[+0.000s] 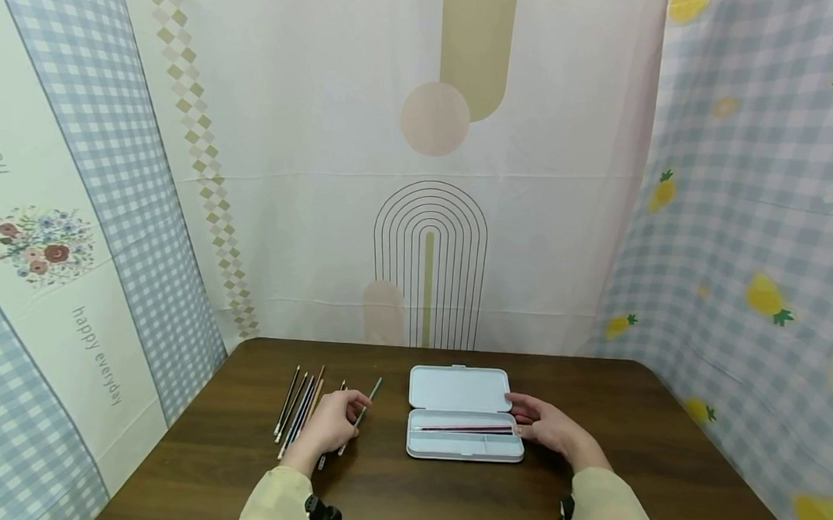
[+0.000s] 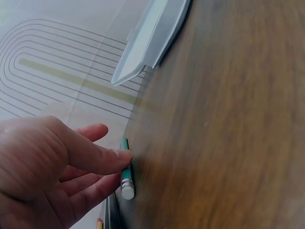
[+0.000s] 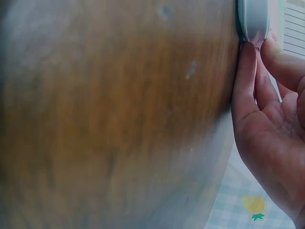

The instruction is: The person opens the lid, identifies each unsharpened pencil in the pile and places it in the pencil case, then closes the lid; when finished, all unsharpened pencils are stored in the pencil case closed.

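Note:
My left hand (image 1: 332,423) pinches a green pencil (image 2: 126,172) between thumb and fingers, close to its white eraser end. The pencil's other end (image 1: 378,384) points away toward the back of the table. An open white pencil case (image 1: 450,452) lies to the right, its lid folded back. Inside its tray are a reddish pencil (image 1: 465,429) and what looks like a paler one beside it. My right hand (image 1: 552,430) grips the case's right end, thumb on the rim and fingers along the side, as the right wrist view shows.
Several pencils (image 1: 289,402) in dark and wood colours lie side by side left of my left hand, some partly hidden by it. The brown wooden table (image 1: 392,492) ends at a patterned cloth backdrop (image 1: 305,247), with more cloth on both sides.

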### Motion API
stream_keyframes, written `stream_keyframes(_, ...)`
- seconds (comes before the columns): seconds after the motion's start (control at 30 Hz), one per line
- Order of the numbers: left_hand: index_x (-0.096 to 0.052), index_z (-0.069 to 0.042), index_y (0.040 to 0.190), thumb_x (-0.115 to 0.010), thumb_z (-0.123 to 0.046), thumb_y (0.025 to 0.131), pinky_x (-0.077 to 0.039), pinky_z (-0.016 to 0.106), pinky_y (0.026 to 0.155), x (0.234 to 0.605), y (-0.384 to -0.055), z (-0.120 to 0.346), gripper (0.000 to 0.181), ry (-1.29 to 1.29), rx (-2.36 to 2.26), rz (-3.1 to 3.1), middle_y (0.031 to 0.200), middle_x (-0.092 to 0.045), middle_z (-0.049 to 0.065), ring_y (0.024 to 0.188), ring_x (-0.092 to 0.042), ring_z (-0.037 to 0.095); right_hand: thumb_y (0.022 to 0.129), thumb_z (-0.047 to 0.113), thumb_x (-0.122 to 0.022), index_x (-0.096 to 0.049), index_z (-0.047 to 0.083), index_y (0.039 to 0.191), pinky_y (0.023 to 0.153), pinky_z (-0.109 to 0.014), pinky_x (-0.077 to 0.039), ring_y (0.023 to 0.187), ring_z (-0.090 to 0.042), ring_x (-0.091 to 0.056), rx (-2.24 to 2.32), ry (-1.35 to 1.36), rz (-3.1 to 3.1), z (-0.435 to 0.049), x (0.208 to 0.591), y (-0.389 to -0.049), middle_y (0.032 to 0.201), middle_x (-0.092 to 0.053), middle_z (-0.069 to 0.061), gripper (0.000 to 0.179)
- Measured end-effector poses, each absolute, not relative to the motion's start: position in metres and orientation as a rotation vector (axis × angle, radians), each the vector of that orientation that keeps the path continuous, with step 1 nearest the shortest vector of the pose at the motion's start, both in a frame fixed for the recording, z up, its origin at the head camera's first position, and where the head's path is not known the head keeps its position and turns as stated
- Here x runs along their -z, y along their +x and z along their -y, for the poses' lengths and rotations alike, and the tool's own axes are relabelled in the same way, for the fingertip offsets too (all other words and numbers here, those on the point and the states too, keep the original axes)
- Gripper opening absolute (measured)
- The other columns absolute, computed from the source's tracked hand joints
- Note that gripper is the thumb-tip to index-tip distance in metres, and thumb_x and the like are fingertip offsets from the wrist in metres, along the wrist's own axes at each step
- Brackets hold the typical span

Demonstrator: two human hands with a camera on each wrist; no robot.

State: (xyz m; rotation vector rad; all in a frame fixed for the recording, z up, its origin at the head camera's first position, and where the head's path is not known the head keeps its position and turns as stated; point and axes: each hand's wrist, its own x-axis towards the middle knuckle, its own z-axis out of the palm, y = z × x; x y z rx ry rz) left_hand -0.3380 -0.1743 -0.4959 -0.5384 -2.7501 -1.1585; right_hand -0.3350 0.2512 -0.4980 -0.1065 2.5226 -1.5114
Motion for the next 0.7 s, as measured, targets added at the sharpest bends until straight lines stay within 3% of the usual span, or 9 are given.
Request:
stream_keyframes(0.27, -0.074, 0.001, 0.114, -0.081, 0.018, 0.072, -0.055, 0.037, 0.072, 0.4941, -0.3363, 0.1705, 0.046, -0.567, 1.204, 2.764, 0.099, -0.072, 0.012, 0.078, -0.063, 0.017, 0.099, -0.003, -0.068, -0.051, 0.005, 0.157, 0.117, -0.062, -0.038, 0.145, -0.048, -0.045, 1.513, -0.104, -2.515, -0.2514, 0.4980, -0.3353, 0.156, -0.049, -0.030, 0.061)
stream_keyframes(0.7, -0.074, 0.002, 0.113, -0.083, 0.015, 0.072, -0.055, 0.036, 0.069, 0.4925, -0.3355, 0.1653, 0.044, -0.512, 1.191, 2.796, 0.083, -0.069, 0.006, 0.076, -0.062, 0.016, 0.099, -0.003, -0.068, -0.048, 0.006, 0.159, 0.116, -0.063, -0.039, 0.145, -0.047, -0.046, 1.507, -0.103, -2.524, -0.2518, 0.4976, -0.3356, 0.156, -0.050, -0.030, 0.064)
